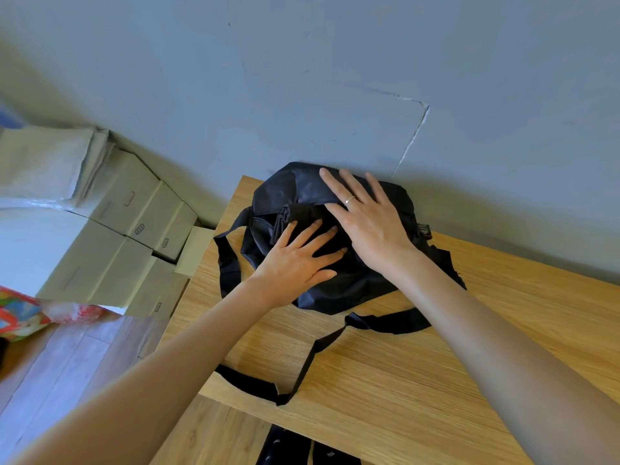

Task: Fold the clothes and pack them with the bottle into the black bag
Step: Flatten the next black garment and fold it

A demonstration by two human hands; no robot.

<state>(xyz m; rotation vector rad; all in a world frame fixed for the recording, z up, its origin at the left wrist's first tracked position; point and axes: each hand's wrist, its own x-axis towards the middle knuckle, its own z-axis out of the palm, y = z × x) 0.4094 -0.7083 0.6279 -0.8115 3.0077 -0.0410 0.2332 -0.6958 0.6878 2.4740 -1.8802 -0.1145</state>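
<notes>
Wooden tabletop (419,364) against grey wall, black bag (335,290) at twelve o'clock. Left hand (295,263) and right hand (365,223), fingers flat and spread, pressing dark cloth into open mouth. Packing step, likely near finish; next, probably zipping. Bottle unseen.
</notes>
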